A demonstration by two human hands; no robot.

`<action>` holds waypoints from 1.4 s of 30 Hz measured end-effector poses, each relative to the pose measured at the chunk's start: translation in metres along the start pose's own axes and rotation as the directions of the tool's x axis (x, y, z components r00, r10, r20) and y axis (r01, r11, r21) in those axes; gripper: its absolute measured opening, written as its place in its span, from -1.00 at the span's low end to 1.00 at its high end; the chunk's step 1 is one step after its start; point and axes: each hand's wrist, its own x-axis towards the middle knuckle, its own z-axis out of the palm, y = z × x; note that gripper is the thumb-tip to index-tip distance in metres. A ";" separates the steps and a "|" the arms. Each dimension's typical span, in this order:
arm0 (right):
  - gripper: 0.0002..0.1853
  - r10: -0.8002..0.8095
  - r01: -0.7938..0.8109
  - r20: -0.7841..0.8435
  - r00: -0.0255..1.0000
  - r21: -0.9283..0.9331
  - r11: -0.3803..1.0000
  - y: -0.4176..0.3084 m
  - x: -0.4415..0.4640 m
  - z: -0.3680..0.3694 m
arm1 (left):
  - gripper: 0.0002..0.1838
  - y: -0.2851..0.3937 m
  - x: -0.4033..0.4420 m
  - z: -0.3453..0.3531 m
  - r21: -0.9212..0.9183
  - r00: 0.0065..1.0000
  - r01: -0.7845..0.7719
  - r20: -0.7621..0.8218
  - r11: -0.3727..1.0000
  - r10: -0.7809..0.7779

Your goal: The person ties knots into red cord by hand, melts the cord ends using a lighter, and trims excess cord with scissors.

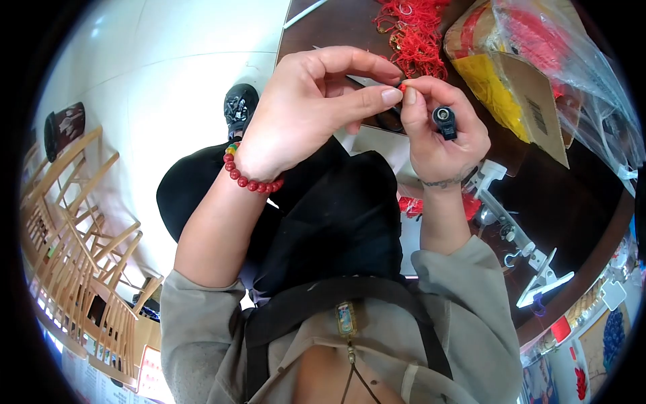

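Note:
My left hand (299, 104), with a red bead bracelet (252, 184) at its wrist, is pinched at thumb and fingers by a tiny red piece (402, 87). Thumb and forefinger of my right hand (441, 128) close on that same red piece, the fingertips of both hands almost touching. A black cylindrical tool (444, 121) with a round metal-centred end rests in the curled fingers of my right hand. Just beyond the hands, a tangle of red cords (417, 40) lies on the dark table (336, 34). The piece is mostly hidden by the fingertips.
An open cardboard box (538, 101) with yellow and clear plastic wrapping stands at the upper right. A white clamp stand (515, 232) lies right of my right forearm. Wooden chairs (81, 269) are at the left, and a white stick (306, 13) lies near the table's far left edge.

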 end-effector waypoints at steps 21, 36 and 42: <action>-0.88 -0.077 0.073 -0.089 0.993 -0.045 0.996 0.004 -0.006 0.014 | -0.90 -0.012 -0.001 0.007 0.178 0.977 -0.152 -0.124 0.972 0.175; -0.51 0.502 -0.611 0.349 0.791 0.409 0.678 0.008 -0.005 -0.007 | -0.88 -0.014 0.002 0.003 -0.029 0.994 -0.063 -0.087 0.998 0.060; -0.50 0.561 -0.655 0.348 0.751 0.286 0.699 -0.003 -0.002 -0.002 | -0.88 -0.012 0.003 0.005 -0.040 0.994 -0.041 -0.107 0.998 0.037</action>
